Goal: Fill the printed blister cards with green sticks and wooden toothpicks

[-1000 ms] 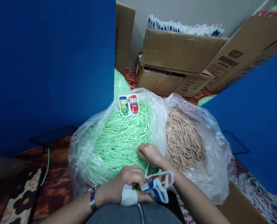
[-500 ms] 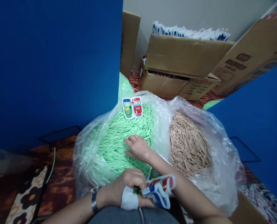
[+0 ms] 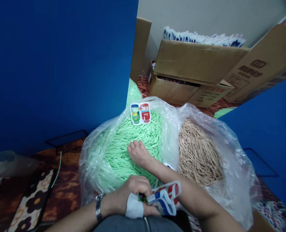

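My left hand (image 3: 134, 191) is closed round a red, blue and white plastic pouch (image 3: 162, 201), held low against my body. Its top edge bends over beside my fingers, and a white patch shows near my thumb. Further forward, my right hand (image 3: 139, 154) is down on a heap of thin green candy sticks (image 3: 125, 138), its fingers curled into them; the fingertips are hidden. The heap fills a clear plastic bag (image 3: 92, 161). On the far side of the heap lies a flat pouch (image 3: 141, 113) printed with a green and a red jar.
A second clear bag of brown sticks (image 3: 198, 151) stands on the right. Cardboard boxes (image 3: 200, 61) stand behind, the upper one packed with pouches. Blue panels (image 3: 60, 64) flank both sides. A flower-patterned board (image 3: 33, 203) and a translucent tub (image 3: 10, 164) are at left.
My right hand's fingers, stretched out over the green sticks before, have curled down into them. My left hand keeps its hold on the pouch. The view has shifted slightly.
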A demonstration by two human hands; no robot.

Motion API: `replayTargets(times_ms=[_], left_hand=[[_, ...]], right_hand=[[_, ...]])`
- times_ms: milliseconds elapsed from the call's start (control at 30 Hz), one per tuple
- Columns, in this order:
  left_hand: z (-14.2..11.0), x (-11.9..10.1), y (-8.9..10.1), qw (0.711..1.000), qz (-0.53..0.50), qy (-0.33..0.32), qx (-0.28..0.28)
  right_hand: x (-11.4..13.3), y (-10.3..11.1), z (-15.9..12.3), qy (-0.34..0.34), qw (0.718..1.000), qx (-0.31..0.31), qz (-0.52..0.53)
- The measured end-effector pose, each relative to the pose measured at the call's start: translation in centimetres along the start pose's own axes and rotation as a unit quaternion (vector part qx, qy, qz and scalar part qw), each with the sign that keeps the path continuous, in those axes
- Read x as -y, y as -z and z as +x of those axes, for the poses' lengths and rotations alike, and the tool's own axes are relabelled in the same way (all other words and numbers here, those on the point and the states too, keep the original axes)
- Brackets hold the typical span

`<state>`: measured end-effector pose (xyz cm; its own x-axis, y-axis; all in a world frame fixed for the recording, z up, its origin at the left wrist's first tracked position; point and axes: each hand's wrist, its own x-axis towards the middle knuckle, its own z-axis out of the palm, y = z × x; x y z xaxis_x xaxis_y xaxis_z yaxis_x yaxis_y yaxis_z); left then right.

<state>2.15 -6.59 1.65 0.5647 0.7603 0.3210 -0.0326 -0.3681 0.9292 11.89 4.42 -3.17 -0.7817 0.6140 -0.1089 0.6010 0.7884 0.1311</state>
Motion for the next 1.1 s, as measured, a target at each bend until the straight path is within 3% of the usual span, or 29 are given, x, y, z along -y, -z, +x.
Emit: replayTargets(times_ms=[200,300,367,533,600,800,933,1033,1100], left_hand=[[0.1,-0.1,-0.2,1.000,-0.001,0.011,-0.001],[0.1,0.0,-0.3,1.000,-0.004,0.009,-0.002],[0.1,0.0,-0.4,1.000,-0.008,0.008,-0.002],[0.0,-0.1,-0.1,1.000,-0.004,0.024,-0.007],[0.1,-0.3,0.3,0.999,0.011,0.031,-0.018],[0.6,0.1,1.9,0.993,0.092,0.036,-0.058],[0.9,1.5,2.3,0.987,0.143,0.008,-0.073],[1.9,1.7,2.3,0.980,0.193,-0.036,0.023],[3.0,1.1,2.5,0.964,0.228,-0.069,0.115]], right_hand=[[-1.9,0.9,-0.7,-0.034,0.996,0.009,0.085],[-2.7,1.4,-1.2,-0.064,0.965,-0.037,0.253],[-3.1,1.6,-1.4,-0.083,0.902,-0.074,0.417],[-3.7,1.8,-1.6,-0.105,0.640,-0.090,0.756],[-4.0,2.2,-1.8,-0.110,0.564,-0.078,0.815],[-6.1,4.6,-3.6,-0.160,0.500,-0.140,0.840],[-7.4,7.0,-4.7,-0.172,0.420,-0.247,0.856],[-6.9,9.1,-5.2,-0.148,0.364,-0.306,0.867],[-5.8,10.1,-5.4,-0.127,0.351,-0.290,0.881]])
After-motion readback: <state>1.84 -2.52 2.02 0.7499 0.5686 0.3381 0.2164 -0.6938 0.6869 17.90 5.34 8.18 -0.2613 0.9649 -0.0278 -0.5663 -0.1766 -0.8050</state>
